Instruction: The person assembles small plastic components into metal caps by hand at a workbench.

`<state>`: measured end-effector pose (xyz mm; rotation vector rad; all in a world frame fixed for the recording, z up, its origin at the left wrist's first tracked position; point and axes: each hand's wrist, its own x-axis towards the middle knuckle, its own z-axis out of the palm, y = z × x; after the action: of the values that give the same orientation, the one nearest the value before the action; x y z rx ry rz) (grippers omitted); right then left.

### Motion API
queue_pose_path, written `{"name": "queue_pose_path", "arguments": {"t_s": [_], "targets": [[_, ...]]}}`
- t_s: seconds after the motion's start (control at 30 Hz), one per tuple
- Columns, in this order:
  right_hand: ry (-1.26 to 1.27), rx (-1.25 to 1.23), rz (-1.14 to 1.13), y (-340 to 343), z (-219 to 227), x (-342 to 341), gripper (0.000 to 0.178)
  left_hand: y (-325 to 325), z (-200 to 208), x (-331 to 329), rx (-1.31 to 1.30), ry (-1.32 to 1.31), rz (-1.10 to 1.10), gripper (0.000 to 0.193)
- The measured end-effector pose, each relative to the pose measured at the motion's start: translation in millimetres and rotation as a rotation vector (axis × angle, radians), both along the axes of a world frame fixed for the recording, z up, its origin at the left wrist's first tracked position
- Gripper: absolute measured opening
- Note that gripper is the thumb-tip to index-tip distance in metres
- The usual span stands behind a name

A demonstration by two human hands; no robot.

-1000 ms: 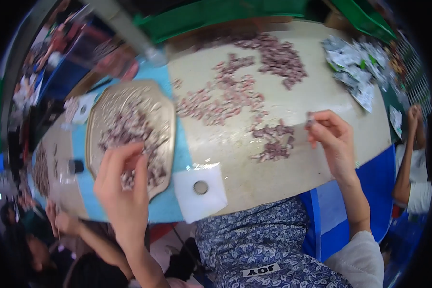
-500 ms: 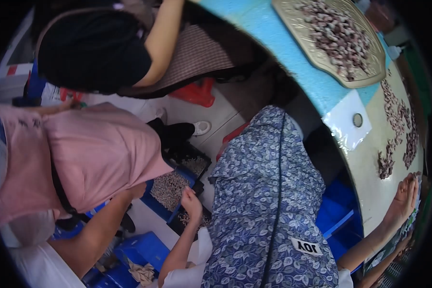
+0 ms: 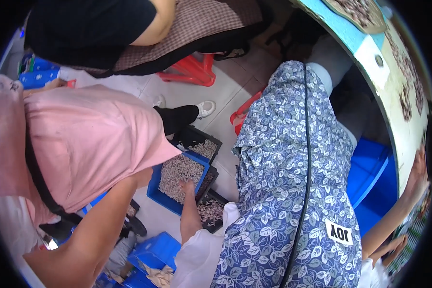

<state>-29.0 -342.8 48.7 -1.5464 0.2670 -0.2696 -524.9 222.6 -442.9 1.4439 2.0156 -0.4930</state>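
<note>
The person in the blue apron printed with white leaves had the left hand down in a blue rectangular plastic bin, its fingers touching a heap of small pale, speckled pieces. The fingertips were lost among the pieces, so I could not tell whether they were spread or pinching anything. That bin stood low, above the pale tiled floor, with a black plastic crate of similar pieces just beyond it and another black crate of pieces near the person's left sleeve. The right hand was well apart from all this, at the far right by the cream-topped counter; it was too blurred and dim for me to tell how its fingers stood. Reddish-brown pieces lay strewn along the counter, and a gold-coloured tray with more of them sat on its blue part, near a white square sheet bearing a dark round disc. To the left, a co-worker in a pink apron reached one bare arm toward the bin, the hand partly hidden beside the apron's edge.
</note>
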Motion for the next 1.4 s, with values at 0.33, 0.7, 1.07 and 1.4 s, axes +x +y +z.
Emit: {"name": "queue_pose_path", "arguments": {"t_s": [0.33, 0.7, 1.07, 1.4], "targets": [[-0.202, -0.247, 0.103, 100.1, -17.7, 8.9, 0.037, 116.6, -32.2, 222.9, -0.184, -0.589, -0.167, 0.044], [-0.164, -0.142, -0.181, 69.3, -4.8, 17.4, 0.009, 108.1, 64.1, 301.1, -0.471, -0.62, -0.305, 0.038], [-0.09, -0.272, -0.156, 53.9, -41.2, 69.7, 0.02, 104.8, 77.2, 235.9, -0.739, -0.581, -0.124, 0.032], [-0.095, -0.273, 0.054, 119.0, -27.2, 106.3, 0.024, 73.7, 109.9, 226.1, -0.965, -0.576, -0.024, 0.027]]}}
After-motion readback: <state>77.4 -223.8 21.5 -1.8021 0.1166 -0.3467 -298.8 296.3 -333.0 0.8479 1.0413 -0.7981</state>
